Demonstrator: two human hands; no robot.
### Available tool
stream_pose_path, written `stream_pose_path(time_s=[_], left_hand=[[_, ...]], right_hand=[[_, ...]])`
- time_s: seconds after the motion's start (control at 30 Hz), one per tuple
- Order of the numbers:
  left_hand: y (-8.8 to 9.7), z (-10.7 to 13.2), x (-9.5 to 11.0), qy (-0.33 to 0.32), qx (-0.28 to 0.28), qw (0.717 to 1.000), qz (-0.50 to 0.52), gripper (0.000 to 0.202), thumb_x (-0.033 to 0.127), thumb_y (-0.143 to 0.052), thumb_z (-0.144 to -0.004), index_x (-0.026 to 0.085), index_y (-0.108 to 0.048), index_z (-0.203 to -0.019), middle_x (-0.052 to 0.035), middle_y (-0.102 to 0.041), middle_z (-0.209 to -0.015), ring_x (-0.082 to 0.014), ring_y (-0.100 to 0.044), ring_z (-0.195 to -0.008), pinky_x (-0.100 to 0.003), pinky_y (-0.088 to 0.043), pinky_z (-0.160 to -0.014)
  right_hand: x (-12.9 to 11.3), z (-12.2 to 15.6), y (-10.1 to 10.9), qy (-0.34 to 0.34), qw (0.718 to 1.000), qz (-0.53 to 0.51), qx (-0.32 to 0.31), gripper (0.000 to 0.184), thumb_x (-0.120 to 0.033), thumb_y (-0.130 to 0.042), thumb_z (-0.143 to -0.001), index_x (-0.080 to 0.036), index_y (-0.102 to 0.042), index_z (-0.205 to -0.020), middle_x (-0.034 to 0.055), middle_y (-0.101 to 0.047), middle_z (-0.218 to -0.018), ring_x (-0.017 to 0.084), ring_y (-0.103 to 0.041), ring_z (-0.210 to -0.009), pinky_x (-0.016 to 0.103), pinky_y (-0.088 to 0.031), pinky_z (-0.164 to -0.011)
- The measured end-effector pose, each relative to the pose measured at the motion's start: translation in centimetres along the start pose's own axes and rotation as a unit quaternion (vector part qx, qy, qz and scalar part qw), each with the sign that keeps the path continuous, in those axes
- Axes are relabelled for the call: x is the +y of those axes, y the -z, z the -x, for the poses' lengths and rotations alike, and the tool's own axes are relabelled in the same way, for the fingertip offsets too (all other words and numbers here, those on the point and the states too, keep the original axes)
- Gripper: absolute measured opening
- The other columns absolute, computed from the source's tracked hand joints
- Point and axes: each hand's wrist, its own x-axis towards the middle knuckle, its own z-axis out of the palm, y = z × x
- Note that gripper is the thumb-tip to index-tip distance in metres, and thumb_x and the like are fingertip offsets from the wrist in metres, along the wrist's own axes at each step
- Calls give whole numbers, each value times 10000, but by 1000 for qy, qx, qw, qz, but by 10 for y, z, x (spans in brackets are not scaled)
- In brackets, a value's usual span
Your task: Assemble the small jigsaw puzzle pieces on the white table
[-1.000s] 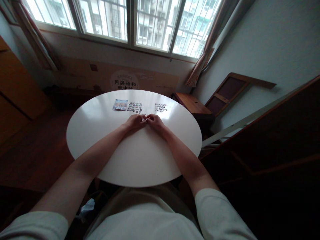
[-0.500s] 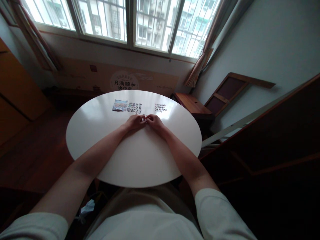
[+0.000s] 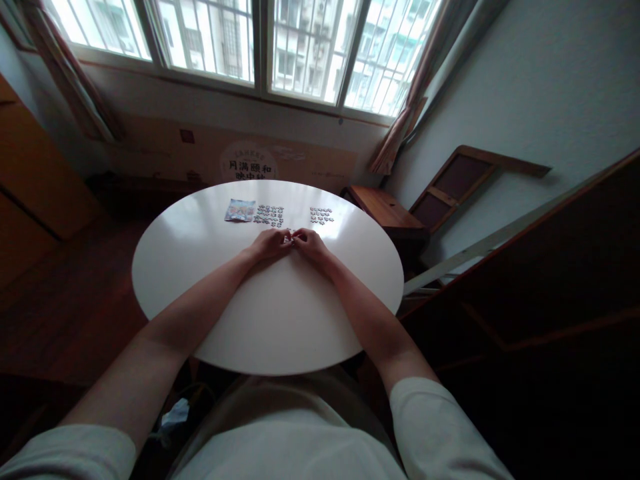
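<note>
Curled inward, with left hand (image 3: pixel 271 245) beside right hand (image 3: pixel 310 244); cannot tell whether pinching anything. See puzzle pieces (image 3: pixel 270 215) just beyond.

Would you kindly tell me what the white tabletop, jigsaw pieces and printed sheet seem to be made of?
White tabletop: smooth, glossy, perhaps laminate or lacquered board; it reflects window light. Jigsaw pieces: probably cardboard, going by their knobbed outlines; finish too small to judge. Printed sheet: likely paper, as it looks thin and bears a coloured picture; finish unclear.
</note>
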Motion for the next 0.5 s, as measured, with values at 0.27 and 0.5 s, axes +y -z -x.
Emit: stream_pose_path(time_s=[0.27,0.5], left_hand=[[0,0,1,-3,2,1000,-5,320,411,-512,-864,181,-692,-993,-61,-719,-824,-190,-650,-727,-246,-430,-648],[0,0,1,-1,0,1000,0,311,398,-509,-856,180,-691,-984,-61,-712,-801,-198,-649,-718,-255,-432,-646]], right_hand=[[0,0,1,5,1000,4,-3,141,-188,-599,-808,-144,-691,-905,25,-703,-771,138,-649,-743,253,-501,-723],[2,-1,0,9,1000,2,-2,145,-187,-599,-807,-138,-694,-905,39,-706,-784,145,-649,-735,260,-501,-715]])
